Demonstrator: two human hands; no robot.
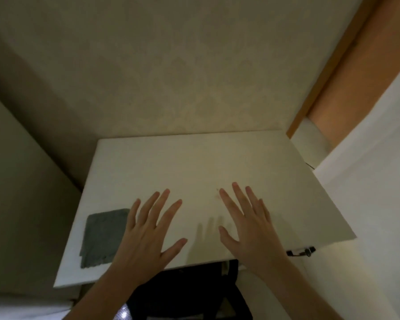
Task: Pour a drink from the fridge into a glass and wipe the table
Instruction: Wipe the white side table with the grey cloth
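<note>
A white table (194, 162) fills the middle of the view, pushed against a pale patterned wall. A folded grey cloth (103, 237) lies flat near the table's front left corner. My left hand (148, 229) hovers palm down over the table just right of the cloth, fingers spread, holding nothing. My right hand (247, 227) is held the same way over the table's front middle, also empty. A faint reddish stain (217, 197) marks the tabletop between the fingertips of both hands. No glass, drink or fridge is in view.
A dark chair (189, 294) stands under the table's front edge. A white surface (367, 181) rises close on the right, with a wooden door frame (321, 88) behind it. A small metal clip (303, 251) sits below the table's right front corner. A pale wall panel (21, 181) stands left.
</note>
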